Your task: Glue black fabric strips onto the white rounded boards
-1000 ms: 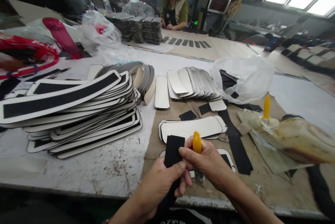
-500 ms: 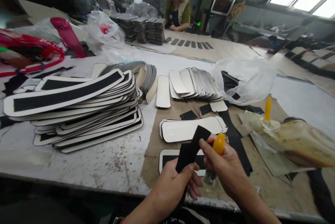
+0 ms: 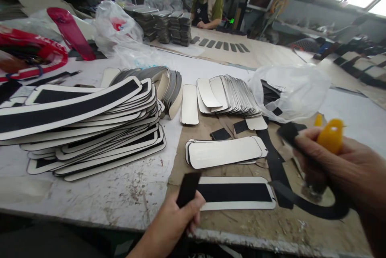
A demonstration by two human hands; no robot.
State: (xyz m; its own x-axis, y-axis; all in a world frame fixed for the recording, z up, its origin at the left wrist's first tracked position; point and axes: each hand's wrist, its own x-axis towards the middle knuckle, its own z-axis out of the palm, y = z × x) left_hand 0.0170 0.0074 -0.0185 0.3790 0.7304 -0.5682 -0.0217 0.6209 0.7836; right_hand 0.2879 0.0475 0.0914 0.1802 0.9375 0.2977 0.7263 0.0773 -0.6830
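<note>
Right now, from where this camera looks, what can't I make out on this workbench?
All in the head view:
Yellow-handled tool: its lower end is blurred and partly behind the right hand.
Black-centred panel: left end hidden by the left hand and the black strip it holds.
Top curved panel: left end cut off by the picture's left edge.
Plastic bag: cloudy film veils its dark contents.

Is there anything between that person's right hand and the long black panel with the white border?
Yes: in this view, a curved, blurred black band and a straight black strip appear between the right hand and the panel.
</note>
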